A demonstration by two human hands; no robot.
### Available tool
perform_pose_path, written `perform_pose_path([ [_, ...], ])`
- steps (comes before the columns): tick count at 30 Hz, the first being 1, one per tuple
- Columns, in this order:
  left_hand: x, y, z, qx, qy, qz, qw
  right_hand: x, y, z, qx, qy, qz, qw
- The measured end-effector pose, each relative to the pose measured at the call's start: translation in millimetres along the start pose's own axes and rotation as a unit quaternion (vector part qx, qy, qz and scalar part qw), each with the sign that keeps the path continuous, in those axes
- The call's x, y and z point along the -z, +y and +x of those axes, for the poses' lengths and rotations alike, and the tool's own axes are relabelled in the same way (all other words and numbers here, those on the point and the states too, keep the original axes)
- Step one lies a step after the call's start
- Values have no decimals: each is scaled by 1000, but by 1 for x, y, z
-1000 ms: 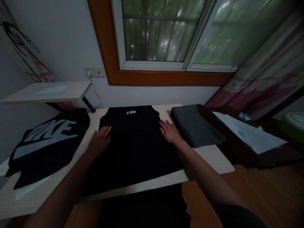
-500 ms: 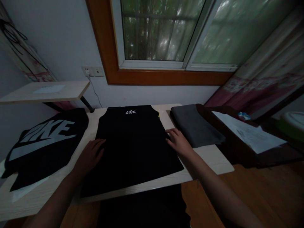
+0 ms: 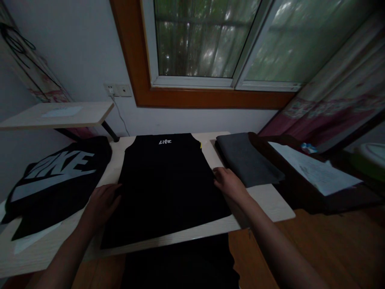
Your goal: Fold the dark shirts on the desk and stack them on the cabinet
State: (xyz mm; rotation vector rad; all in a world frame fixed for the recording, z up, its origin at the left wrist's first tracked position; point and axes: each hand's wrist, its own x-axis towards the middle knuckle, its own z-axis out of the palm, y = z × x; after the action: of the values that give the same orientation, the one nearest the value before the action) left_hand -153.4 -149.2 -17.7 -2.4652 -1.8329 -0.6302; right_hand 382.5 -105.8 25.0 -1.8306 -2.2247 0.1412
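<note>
A black shirt (image 3: pixel 168 184) lies flat and smooth on the pale tabletop (image 3: pixel 270 202), with small white lettering near its far end. On its left edge, my left hand (image 3: pixel 102 202) has fingers and thumb closed at the fabric. Opposite, my right hand (image 3: pixel 230 182) curls its fingers at the shirt's right edge; the fingertips are partly hidden against the dark cloth. A bit of yellow (image 3: pixel 200 145) shows by the far right corner of the shirt.
A folded grey cloth (image 3: pixel 248 158) lies to the right. To the left is a black garment with large grey letters (image 3: pixel 60 172), near a raised shelf (image 3: pixel 60 116). Papers (image 3: pixel 315 168) lie on a dark surface far right. A window (image 3: pixel 204 44) stands behind.
My left hand has moved left, from on top of the shirt to its edge. My right hand has shifted slightly right and nearer, its fingers more curled. The shirt lies almost unchanged.
</note>
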Motion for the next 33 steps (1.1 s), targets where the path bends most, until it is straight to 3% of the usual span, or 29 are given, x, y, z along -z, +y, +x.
perform_pose_path([
  [7, 2, -6, -13, -23, 10, -6, 1000, 3, 6, -2, 24, -2, -8, 1000],
  [12, 0, -3, -7, -66, 4, -1, 998, 14, -3, 0, 48, -48, -78, 995],
  [21, 17, 17, 16, -122, -95, 74, 985, 23, -18, 11, 67, -92, -171, 979],
  [33, 29, 38, 26, -120, -92, 74, 986, 31, -2, 10, 43, -65, -92, 993],
])
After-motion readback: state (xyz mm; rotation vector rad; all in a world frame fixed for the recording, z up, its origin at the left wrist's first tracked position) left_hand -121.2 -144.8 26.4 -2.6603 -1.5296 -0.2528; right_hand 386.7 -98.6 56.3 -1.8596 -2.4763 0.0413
